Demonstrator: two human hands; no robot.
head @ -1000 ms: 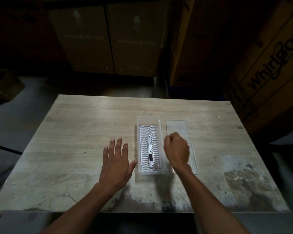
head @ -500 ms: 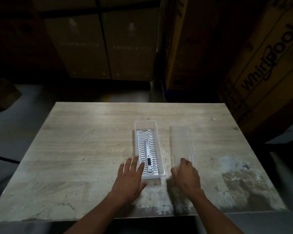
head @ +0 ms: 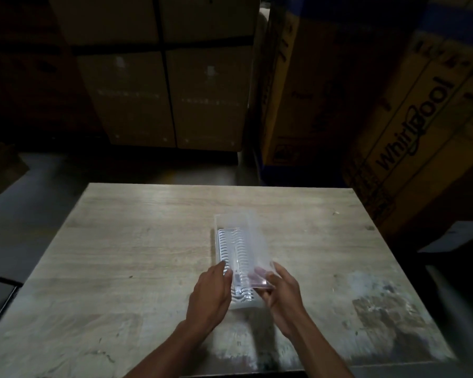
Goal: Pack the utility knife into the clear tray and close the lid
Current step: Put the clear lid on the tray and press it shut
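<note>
Just below the frame's centre, the tray (head: 231, 241) lies on the table (head: 137, 241) with the knife (head: 236, 271) inside, along its ribbed floor. The right hand (head: 280, 291) grasps the near end of the lid (head: 253, 246), which is blurred and tilted over the tray's right side. The left hand (head: 209, 293) is at the tray's near left edge, fingers (head: 220, 267) touching its rim; whether it grips is unclear.

worn wooden table (head: 137, 257), clear tray (head: 246, 303) (ribbed) on it
</note>
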